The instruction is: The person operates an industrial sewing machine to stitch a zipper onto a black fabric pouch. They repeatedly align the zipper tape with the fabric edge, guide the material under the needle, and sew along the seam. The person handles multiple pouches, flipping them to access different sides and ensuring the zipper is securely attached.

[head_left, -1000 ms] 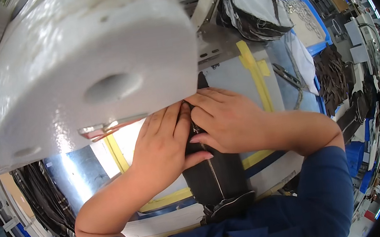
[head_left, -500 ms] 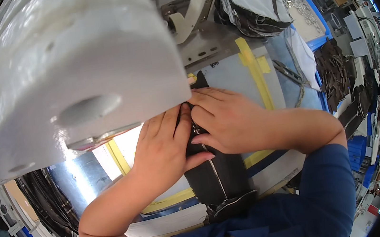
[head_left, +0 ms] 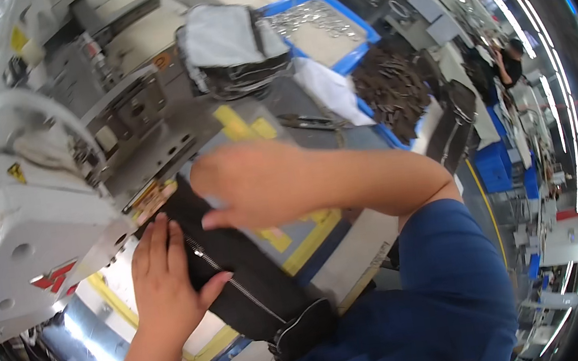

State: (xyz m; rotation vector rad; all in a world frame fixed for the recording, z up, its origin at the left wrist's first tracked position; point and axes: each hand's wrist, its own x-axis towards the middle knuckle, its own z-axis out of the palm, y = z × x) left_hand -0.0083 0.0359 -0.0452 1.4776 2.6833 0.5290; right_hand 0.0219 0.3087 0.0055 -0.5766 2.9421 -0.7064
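Note:
A black fabric piece (head_left: 256,265) with a metal zipper (head_left: 241,287) along its middle lies slantwise on the sewing machine's work surface, its near end by my body. My left hand (head_left: 170,276) rests on its left edge, fingers stretched forward and thumb spread toward the zipper. Over the far right part of the fabric is my right hand (head_left: 253,181), smeared by motion; its fingers look bent, and whether they hold anything is hidden. The white sewing machine head (head_left: 55,233) stands just left of the fabric's far end.
Yellow tape strips (head_left: 238,123) mark the work surface. Beyond are a grey-and-black stack of sewn pieces (head_left: 227,42), a blue tray (head_left: 353,61) of small shiny parts, white cloth (head_left: 328,88) and a dark brown scrap pile (head_left: 390,90). Another person (head_left: 509,64) is far right.
The view has swung, so the machine head sits farther left. My right hand has moved from beside my left hand, apparently lifting off the fabric. My left hand stays on it.

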